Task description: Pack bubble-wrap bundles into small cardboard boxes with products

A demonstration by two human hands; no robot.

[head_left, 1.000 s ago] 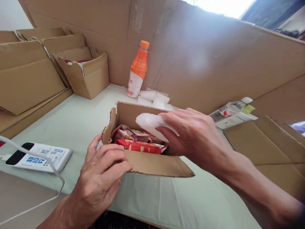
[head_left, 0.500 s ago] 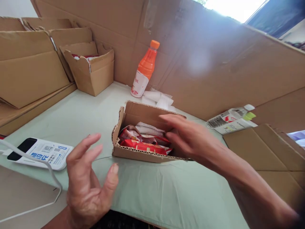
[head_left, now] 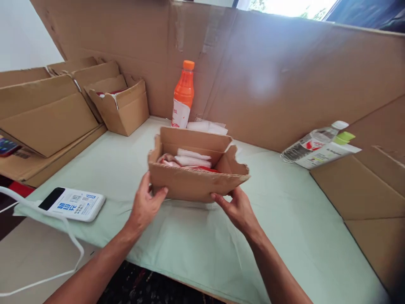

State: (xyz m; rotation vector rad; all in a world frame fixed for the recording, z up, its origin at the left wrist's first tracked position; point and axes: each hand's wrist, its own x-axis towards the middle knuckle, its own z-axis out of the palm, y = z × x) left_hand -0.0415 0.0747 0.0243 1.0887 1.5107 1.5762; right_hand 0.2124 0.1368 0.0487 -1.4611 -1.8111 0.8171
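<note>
An open cardboard box [head_left: 190, 183] is held between both hands over the middle of the table, its front wall facing me. Inside it are white paper-like rolls [head_left: 193, 158] and red and white packets [head_left: 171, 162], partly hidden by the front wall. My left hand [head_left: 147, 207] grips the lower left corner, thumb on the front. At the lower right corner my right hand [head_left: 236, 207] has its thumb on the front wall and its fingers around the side. Whether the box's underside touches the table cannot be made out.
Behind the box stand an orange bottle [head_left: 183, 95] and white tissue-like pieces [head_left: 209, 126]. More cardboard boxes [head_left: 47, 118] line the left. A white power bank [head_left: 77, 204] with a cable lies front left. A clear bottle [head_left: 313, 141] leans at the right, near cardboard flaps [head_left: 363, 185].
My right hand has left the box's inside and taken its lower right corner. My left hand has come in to hold the left corner. The box front now faces me more; the view has shifted.
</note>
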